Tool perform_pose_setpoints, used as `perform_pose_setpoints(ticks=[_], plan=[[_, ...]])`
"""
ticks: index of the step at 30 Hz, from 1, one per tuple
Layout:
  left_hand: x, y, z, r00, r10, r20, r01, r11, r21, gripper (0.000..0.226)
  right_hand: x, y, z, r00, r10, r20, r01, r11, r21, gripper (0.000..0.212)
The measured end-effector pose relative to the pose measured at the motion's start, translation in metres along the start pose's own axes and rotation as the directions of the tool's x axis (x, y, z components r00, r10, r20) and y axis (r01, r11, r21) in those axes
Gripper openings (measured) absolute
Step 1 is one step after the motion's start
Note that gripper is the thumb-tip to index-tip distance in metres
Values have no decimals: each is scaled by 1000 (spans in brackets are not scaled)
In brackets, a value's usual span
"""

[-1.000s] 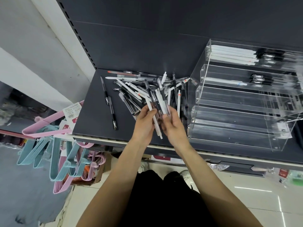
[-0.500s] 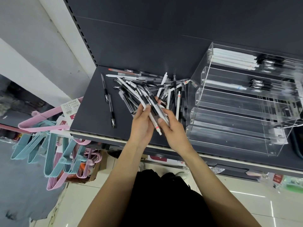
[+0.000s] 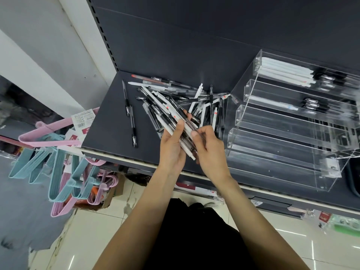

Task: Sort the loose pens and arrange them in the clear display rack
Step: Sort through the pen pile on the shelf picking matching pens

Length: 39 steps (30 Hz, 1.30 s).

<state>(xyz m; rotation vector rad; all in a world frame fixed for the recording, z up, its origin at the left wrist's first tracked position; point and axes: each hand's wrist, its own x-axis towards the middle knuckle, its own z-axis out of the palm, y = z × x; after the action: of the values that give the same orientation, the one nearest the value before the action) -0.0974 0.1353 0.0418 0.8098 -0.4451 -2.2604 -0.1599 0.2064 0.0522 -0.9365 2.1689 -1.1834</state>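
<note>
A loose heap of black, white and clear pens (image 3: 181,94) lies on the dark shelf (image 3: 109,125). My left hand (image 3: 171,145) holds a bundle of several pens (image 3: 167,112) that fans up and to the left. My right hand (image 3: 209,147) pinches the lower part of that same bundle from the right. The clear display rack (image 3: 282,133) with stepped tiers stands to the right; its top two tiers hold white and black pens, and the lower tiers show none.
Two black pens (image 3: 130,115) lie apart at the left of the heap. Pink and blue hangers (image 3: 64,172) dangle off the shelf's left front corner. A tiled floor lies below the shelf edge.
The bundle in my hands has tilted further to the left and grown tighter. Both hands have shifted slightly, my right hand now gripping lower on the pens.
</note>
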Motion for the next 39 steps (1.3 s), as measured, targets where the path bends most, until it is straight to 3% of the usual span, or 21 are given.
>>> perform_pose_setpoints(ticks=[11,15,18,24,28,32,35,39], plan=[[5,6,-4,1000,12,10,-12,998,-54,42,5,-9,-1,999,-25,47,24,999,31,14],[4,14,-7,999,-39,33,39,999,-15,51,8,-9,-4,992,63,105,-74,992,102,16],[2,19,-12,997,-52,58,50,998,39,43,13,-9,-10,972,128,197,-143,987,67,26],[1,20,-16,994,-57,89,59,998,-23,39,16,-9,-12,900,270,343,-330,935,131,32],[4,20,-20,1000,-2,26,5,995,-95,36,13,-7,-9,946,187,266,-221,970,102,16],[6,25,-24,999,24,-24,-28,981,-190,50,11,-3,-6,974,145,174,-168,978,127,23],[5,26,-26,997,70,-31,-76,971,-225,24,9,-6,-3,982,122,144,-144,977,159,22],[6,33,-34,990,125,-66,-140,925,-352,21,8,-9,0,987,104,124,-126,974,190,19]])
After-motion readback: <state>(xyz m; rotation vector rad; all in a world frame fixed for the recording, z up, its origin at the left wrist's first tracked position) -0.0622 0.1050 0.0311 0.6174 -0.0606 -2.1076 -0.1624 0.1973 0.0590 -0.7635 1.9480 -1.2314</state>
